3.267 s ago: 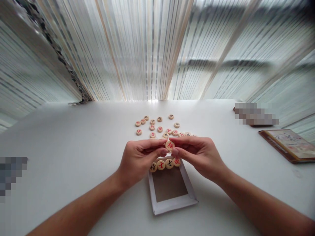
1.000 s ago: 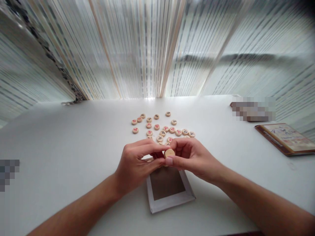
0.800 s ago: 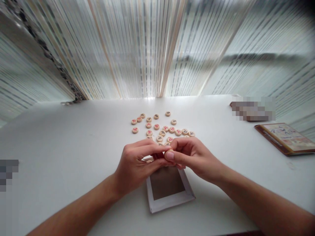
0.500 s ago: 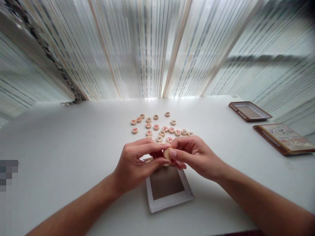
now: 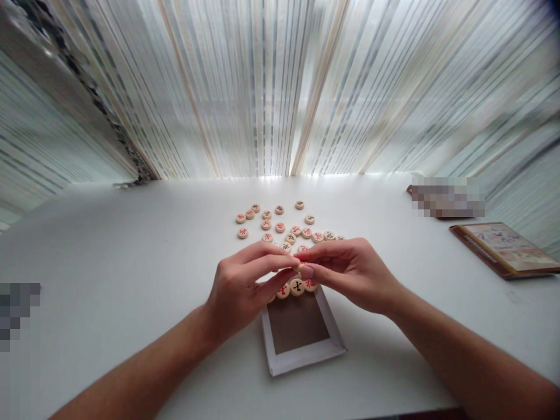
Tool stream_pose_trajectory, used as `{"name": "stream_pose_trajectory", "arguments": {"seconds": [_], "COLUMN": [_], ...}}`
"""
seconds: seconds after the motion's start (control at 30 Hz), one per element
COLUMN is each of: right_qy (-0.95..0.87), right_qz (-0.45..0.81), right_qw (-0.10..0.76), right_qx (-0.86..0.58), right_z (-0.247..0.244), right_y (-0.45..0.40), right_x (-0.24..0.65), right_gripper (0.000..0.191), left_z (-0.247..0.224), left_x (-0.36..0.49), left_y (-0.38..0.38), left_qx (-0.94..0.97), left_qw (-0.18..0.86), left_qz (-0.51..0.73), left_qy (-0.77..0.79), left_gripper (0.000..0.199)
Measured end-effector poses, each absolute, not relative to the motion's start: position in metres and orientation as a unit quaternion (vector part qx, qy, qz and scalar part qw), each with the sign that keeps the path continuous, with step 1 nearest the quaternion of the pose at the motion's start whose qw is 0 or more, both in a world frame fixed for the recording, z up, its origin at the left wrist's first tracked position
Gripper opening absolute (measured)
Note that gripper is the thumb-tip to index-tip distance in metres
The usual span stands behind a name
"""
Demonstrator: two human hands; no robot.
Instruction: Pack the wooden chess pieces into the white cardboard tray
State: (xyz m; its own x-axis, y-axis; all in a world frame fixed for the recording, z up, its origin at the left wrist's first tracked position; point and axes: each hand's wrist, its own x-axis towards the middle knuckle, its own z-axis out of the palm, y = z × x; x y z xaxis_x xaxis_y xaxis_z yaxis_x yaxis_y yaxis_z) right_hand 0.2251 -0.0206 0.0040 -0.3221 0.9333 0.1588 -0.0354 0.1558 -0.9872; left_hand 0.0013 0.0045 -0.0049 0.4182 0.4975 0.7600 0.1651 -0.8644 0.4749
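Note:
My left hand (image 5: pixel 245 279) and my right hand (image 5: pixel 355 275) meet above the far end of a shallow white-rimmed box (image 5: pixel 308 361). Between their fingertips is a small round Chinese chess piece (image 5: pixel 300 268), seen nearly edge-on and mostly covered by fingers. Both hands are closed in a pinch on it. Below them, a row of pieces lies in the box, among them a black-marked Chinese chess piece (image 5: pixel 297 286). The near part of the box shows its brown bottom. Beyond the hands, loose pieces with red or black characters, such as a red-marked piece (image 5: pixel 280 227), lie scattered.
On the right of the white table (image 5: pixel 131 251) lies a brown-edged box lid (image 5: pixel 511 248) with a picture on it. A second brown-edged item (image 5: pixel 444 201) behind it is mostly blurred out. Striped string curtains (image 5: pixel 254 87) hang along the far edge.
The piece in my fingers has turned from showing its face to nearly edge-on. My hands have shifted slightly, uncovering the row of pieces in the box. The view has moved a little.

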Motion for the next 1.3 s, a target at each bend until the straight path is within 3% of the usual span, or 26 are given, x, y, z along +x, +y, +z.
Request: {"name": "stream_pose_trajectory", "arguments": {"seconds": [0.27,0.47,0.7,0.9,1.3], "right_qy": [-0.656,-0.727,-0.810,-0.844,-0.857], "right_qz": [0.526,0.406,0.284,0.251,0.244], "right_qw": [0.398,0.380,0.302,0.274,0.238], "right_qx": [-0.367,-0.402,-0.416,-0.388,-0.386], "right_z": [0.005,0.022,0.033,0.006,0.001], "right_y": [-0.017,-0.012,-0.006,-0.010,-0.021], "right_x": [0.235,0.238,0.255,0.262,0.253], "right_gripper": [0.029,0.022,0.014,0.012,0.012], "left_z": [-0.011,-0.011,-0.018,-0.020,-0.016], "left_x": [-0.003,-0.002,-0.006,-0.005,-0.004], "left_y": [0.007,0.014,0.025,0.025,0.025], "left_qx": [0.862,0.819,0.796,0.801,0.808], "left_qw": [0.126,0.165,0.174,0.178,0.173], "left_qz": [0.464,0.496,0.497,0.488,0.480], "left_qy": [0.157,0.238,0.300,0.298,0.296], "left_gripper": [0.018,0.020,0.014,0.015,0.014]}}
